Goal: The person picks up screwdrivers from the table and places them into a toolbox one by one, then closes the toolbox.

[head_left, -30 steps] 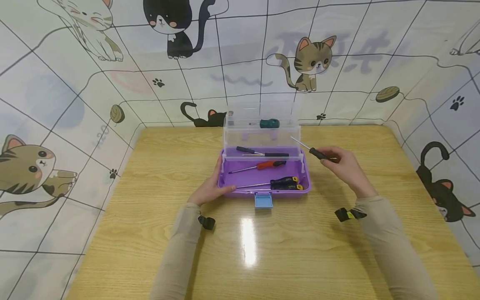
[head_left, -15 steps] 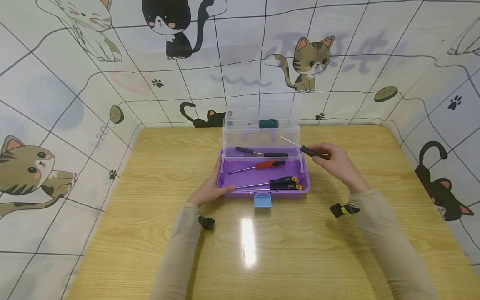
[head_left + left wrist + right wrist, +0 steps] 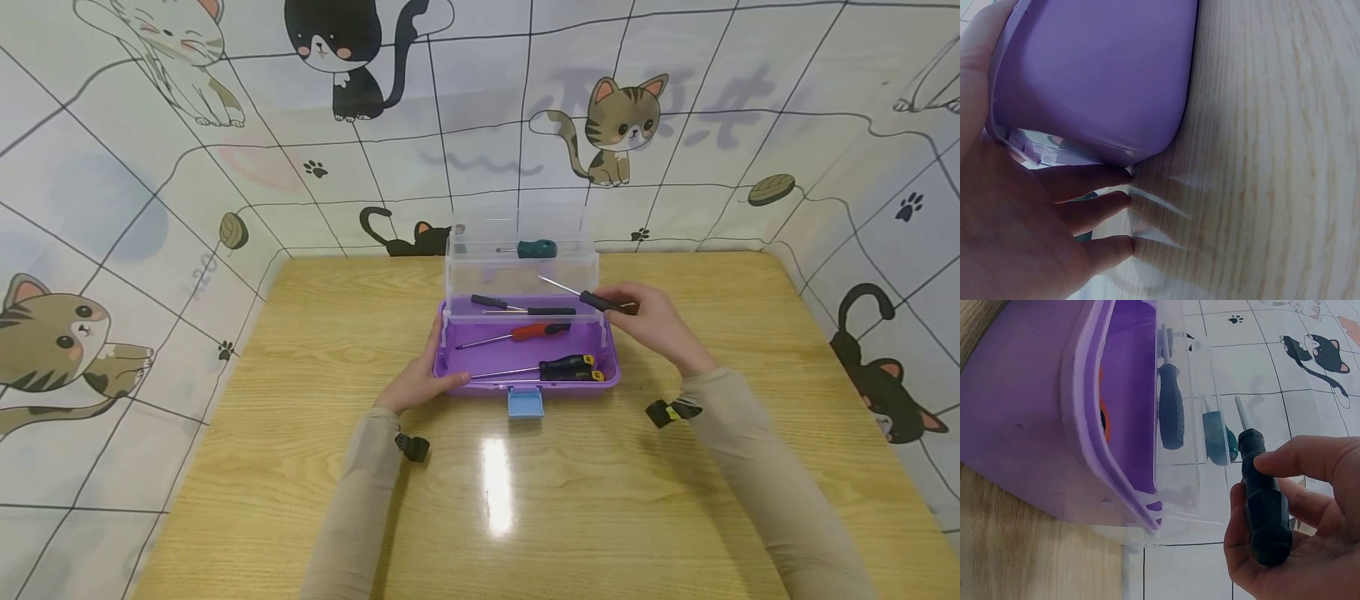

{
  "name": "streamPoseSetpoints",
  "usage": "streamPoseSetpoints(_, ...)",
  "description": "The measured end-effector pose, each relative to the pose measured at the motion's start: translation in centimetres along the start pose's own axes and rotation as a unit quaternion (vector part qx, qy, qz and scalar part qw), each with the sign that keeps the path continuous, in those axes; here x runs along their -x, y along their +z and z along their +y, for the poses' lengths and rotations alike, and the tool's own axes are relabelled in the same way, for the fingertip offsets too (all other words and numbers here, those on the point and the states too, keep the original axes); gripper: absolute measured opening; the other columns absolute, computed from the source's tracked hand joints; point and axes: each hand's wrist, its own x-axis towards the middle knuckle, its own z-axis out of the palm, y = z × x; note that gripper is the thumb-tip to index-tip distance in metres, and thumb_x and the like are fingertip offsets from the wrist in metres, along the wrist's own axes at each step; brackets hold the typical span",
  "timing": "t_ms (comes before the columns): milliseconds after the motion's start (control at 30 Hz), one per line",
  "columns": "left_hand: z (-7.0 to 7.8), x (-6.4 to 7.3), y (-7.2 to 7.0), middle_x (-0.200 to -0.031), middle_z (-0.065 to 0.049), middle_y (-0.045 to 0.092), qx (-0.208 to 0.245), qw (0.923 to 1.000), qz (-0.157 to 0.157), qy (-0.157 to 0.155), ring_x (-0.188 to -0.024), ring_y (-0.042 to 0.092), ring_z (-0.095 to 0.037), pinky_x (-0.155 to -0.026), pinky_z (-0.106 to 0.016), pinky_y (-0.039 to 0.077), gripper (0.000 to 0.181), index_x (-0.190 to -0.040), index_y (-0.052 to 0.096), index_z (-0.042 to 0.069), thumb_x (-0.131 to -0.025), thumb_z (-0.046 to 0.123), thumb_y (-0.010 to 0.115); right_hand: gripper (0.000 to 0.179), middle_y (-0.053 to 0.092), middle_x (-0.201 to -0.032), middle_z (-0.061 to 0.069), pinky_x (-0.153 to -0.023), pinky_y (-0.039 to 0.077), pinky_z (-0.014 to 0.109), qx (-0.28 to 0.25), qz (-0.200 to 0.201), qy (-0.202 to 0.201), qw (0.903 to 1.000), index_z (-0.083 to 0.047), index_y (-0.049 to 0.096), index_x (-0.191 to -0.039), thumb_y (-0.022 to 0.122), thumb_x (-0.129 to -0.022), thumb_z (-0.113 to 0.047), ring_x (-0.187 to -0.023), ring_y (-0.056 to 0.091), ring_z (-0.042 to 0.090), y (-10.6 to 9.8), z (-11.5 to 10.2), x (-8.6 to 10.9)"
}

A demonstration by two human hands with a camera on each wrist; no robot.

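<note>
My right hand (image 3: 654, 323) holds a screwdriver (image 3: 592, 300) by its black handle, with thumb and fingers round it in the right wrist view. The shaft points left, over the toolbox's raised clear lid (image 3: 522, 275). At the left end of the purple toolbox (image 3: 486, 388), my left hand (image 3: 420, 382) grips it, thumb on the front rim and fingers toward the back, tips down at the table. Inside lie a red screwdriver (image 3: 531, 332), two black-and-yellow ones near the front, and two black ones farther back. A stubby teal screwdriver (image 3: 537, 249) shows at the lid.
The toolbox stands on a wooden table (image 3: 315, 333), its blue latch (image 3: 526, 403) hanging open at the front. Cat-patterned sheeting (image 3: 487, 158) rises behind the table and along both sides.
My right hand has moved left with the screwdriver, bringing its shaft from the lid's right edge to over the lid. The left hand and toolbox have stayed in place.
</note>
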Motion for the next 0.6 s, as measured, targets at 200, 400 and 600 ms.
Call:
streamPoseSetpoints(200, -0.1, -0.1, 0.0, -0.155, -0.026, 0.010, -0.006, 1.0000, 0.002, -0.002, -0.134, 0.026, -0.050, -0.110, -0.056, 0.022, 0.106, -0.154, -0.012, 0.012, -0.088, 0.020, 0.070, 0.028, 0.063, -0.115, 0.023, -0.080, 0.049, 0.025, 0.013, -0.008, -0.001, 0.9999, 0.005, 0.063, -0.118, 0.059, -0.091, 0.001, -0.098, 0.060, 0.031, 0.2, -0.3, -0.8)
streamPoseSetpoints(400, 0.0, 0.1, 0.0, -0.155, -0.026, 0.010, -0.008, 1.0000, 0.001, -0.006, -0.133, 0.027, -0.050, -0.109, -0.056, 0.023, 0.106, -0.154, -0.013, 0.013, -0.089, 0.020, 0.070, 0.030, 0.062, -0.117, 0.023, -0.078, 0.050, 0.029, 0.010, -0.022, 0.009, 0.9997, 0.005, 0.061, -0.121, 0.058, -0.091, 0.000, -0.096, 0.060, 0.032, 0.2, -1.0, -1.3)
streamPoseSetpoints(600, -0.1, 0.0, 0.0, -0.155, -0.027, 0.011, -0.007, 1.0000, 0.001, 0.001, -0.132, 0.029, -0.051, -0.109, -0.057, 0.024, 0.106, -0.154, -0.013, 0.014, -0.089, 0.020, 0.070, 0.031, 0.063, -0.113, 0.021, -0.074, 0.049, 0.027, 0.010, -0.026, -0.004, 0.9996, 0.003, 0.063, -0.121, 0.058, -0.091, 0.000, -0.092, 0.059, 0.030, 0.1, -1.3, -2.4)
